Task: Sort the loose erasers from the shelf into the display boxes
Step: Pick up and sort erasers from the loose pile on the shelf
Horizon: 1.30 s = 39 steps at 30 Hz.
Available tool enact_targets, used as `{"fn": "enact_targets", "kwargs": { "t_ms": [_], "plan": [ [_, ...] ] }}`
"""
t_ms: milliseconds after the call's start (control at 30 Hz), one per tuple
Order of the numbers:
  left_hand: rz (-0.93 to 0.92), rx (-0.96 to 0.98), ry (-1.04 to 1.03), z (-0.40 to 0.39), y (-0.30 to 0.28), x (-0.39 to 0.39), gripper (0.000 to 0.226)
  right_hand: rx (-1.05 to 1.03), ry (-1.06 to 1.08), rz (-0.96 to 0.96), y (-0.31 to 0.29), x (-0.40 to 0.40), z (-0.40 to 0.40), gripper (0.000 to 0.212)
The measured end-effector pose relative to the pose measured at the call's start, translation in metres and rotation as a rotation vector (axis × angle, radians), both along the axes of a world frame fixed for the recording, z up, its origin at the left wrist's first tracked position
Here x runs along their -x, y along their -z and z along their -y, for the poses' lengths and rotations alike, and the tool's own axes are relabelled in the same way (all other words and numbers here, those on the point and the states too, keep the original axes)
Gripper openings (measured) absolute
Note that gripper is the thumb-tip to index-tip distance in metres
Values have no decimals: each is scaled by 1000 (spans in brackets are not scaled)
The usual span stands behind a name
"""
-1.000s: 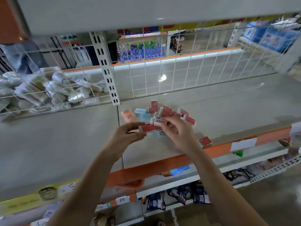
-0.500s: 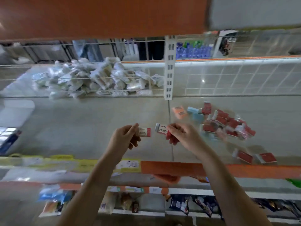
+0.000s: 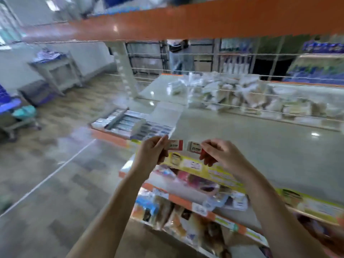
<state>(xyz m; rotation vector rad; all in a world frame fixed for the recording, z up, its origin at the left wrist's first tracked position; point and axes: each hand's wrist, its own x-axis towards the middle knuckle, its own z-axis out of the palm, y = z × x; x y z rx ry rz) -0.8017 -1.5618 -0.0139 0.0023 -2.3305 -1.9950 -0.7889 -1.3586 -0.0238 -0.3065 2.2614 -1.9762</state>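
My left hand pinches a red-and-white sleeved eraser by its left end. My right hand pinches a second eraser marked 2B, with more red showing under its fingers. Both erasers hang side by side, a small gap between them, over the front edge of the grey shelf. Two open display boxes with rows of erasers sit at the shelf's left end, just beyond and left of my left hand. The loose eraser pile is out of view.
A wire grid backs the shelf, with a heap of white packets behind it. An orange shelf edge hangs overhead. Packaged goods fill the lower shelves. Floor and a small cart lie to the left.
The view has swung left along the shelf, bringing the display boxes in and the eraser pile out. Both hands still hold their erasers and have carried them leftwards.
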Motion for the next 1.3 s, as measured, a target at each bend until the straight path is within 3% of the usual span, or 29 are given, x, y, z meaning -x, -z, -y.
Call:
{"fn": "enact_targets", "kwargs": {
  "t_ms": [400,633,933,1067,1300],
  "plan": [
    [-62,38,-173,215,14,121,37,-201,-148,-96,-19,168,190,17],
    [-18,181,-167,294,-2,211,28,-396,-193,-96,-29,256,270,18],
    [11,319,62,345,14,299,28,-650,-101,-33,-9,311,338,17],
    [37,330,229,362,19,330,25,-725,-41,44,-5,315,359,26],
    [44,298,436,382,29,362,20,-845,25,112,-5,308,382,23]
  ]
}}
